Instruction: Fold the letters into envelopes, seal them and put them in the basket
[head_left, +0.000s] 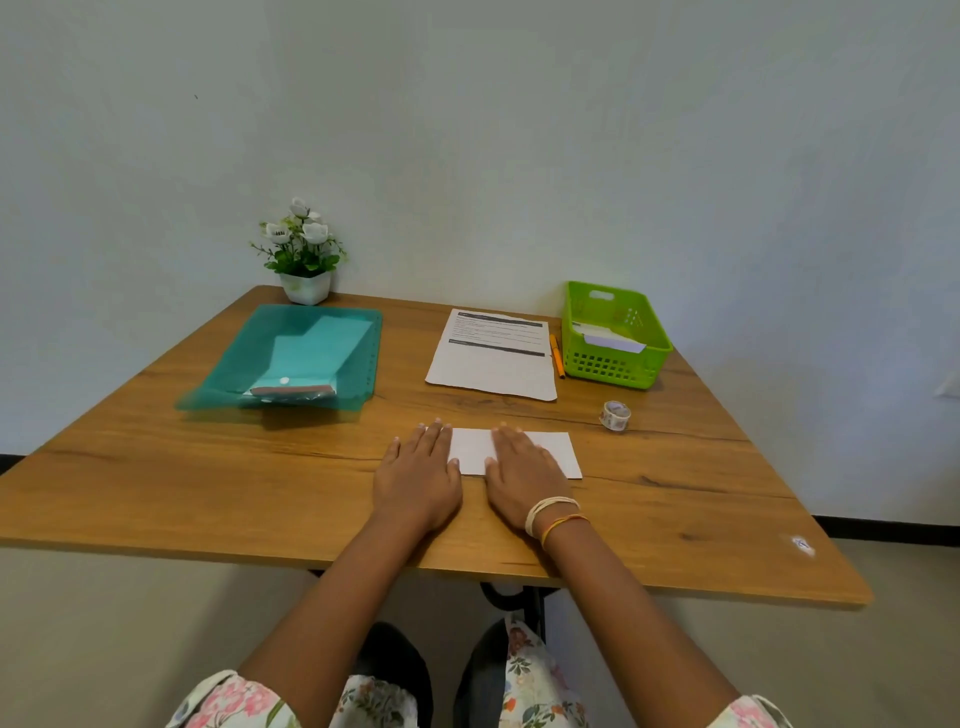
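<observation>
The printed sheet (493, 356) at the far side of the wooden table (208, 483) carries two dark header bars and lines of text; the text is too small to read. No brand or label is legible on any item.

Left hand (418, 470): flat, fingers straight and together, palm down. It covers the left end of the folded white paper (550, 449) and partly rests on the table. It grips nothing.

Right hand (522, 475): flat, fingers extended, palm down on the middle of the folded paper. It grips nothing. The wrist carries several thin bands (553, 517).

The folded paper lies near the front centre of the table, long edge facing the person; its right end is uncovered.

The green basket (615, 366) stands at the far right of the table, well apart from the hands, and holds white paper items (610, 335). An orange pen (557, 356) lies between the basket and the printed sheet. A tape roll (615, 415) sits near the basket's front. A teal plastic folder (296, 358) lies at the far left, a potted plant with white flowers (304, 254) behind it.
</observation>
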